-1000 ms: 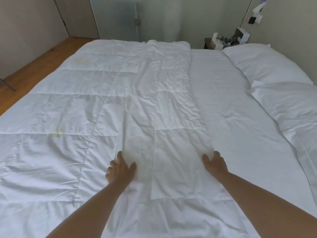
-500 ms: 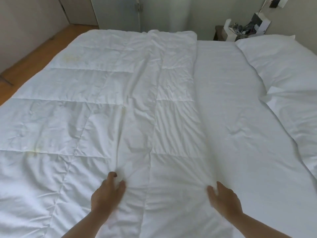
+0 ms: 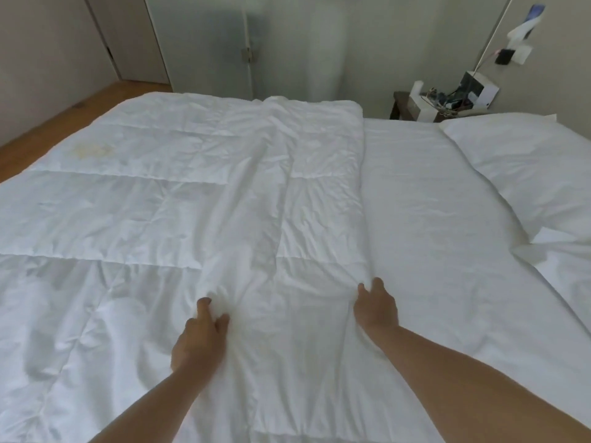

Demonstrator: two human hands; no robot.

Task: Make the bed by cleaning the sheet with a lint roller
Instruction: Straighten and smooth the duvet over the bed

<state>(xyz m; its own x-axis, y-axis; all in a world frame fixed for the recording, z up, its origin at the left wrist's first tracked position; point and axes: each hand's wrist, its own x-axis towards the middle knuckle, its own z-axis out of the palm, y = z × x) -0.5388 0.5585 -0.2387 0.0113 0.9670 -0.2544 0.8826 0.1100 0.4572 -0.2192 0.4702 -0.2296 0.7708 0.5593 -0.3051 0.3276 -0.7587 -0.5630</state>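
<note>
The room has pale walls, a brown wood floor (image 3: pixel 64 113) on the far left and a closed door (image 3: pixel 128 36) at the back. A big bed fills most of the head view. A white quilt (image 3: pixel 160 219) with stitched squares lies over the left and middle of the bed. It is wrinkled and has a faint yellow stain (image 3: pixel 91 150) near its far left corner. To the right of the quilt the white sheet (image 3: pixel 431 219) lies bare and mostly flat. Two white pillows (image 3: pixel 518 161) sit on the right side. A small bedside table (image 3: pixel 412 107) with a box and wires stands behind them. The left hand (image 3: pixel 200 340) pinches a bunch of quilt cloth between fingers and thumb. The right hand (image 3: pixel 377 310) grips the quilt's right edge where it meets the sheet, fingers curled into the fold. No lint roller can be seen anywhere. So I think the rolling has not started, and the quilt needs moving or smoothing first. Most of the job looks left to do.
</note>
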